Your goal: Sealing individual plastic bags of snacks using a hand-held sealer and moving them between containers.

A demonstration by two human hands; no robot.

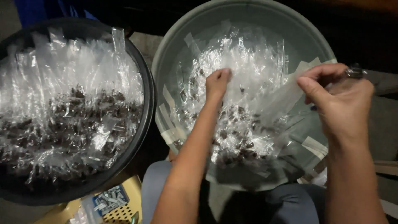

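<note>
Clear plastic sleeves (244, 95) with small dark pieces inside lie heaped in a round grey-green plastic basin (265, 16), which rests on the person's lap, right of the middle of the scene. Nearest, at the bottom edge, the person's knees in grey-blue trousers (290, 203) show under the basin's near rim. Just left of them a yellow perforated plastic basket (124, 209) holds a small clear packet of pale little pieces (110, 200).

Both forearms reach up from the near edge. The left hand (217, 83) is down in the pile at the basin's middle, its fingers curled and dipped among the sleeves; they are buried enough that I cannot tell whether they grip one. The right hand (340, 99) is raised over the basin's right side, thumb and forefinger pinched narrow on the end of one long clear sleeve (282, 97) that stretches left and down to the heap. A small dark metallic object (355, 71) sits at the far side of that hand; it is too blurred to say what it is.

Strips of pale tape (315, 146) lie about the basin's inner wall, on the near right and near left.

To the left, well apart from both hands, a round black plastic basin (146, 83) stands full of more filled clear sleeves (70, 103), dark pieces gathered low in them.
</note>
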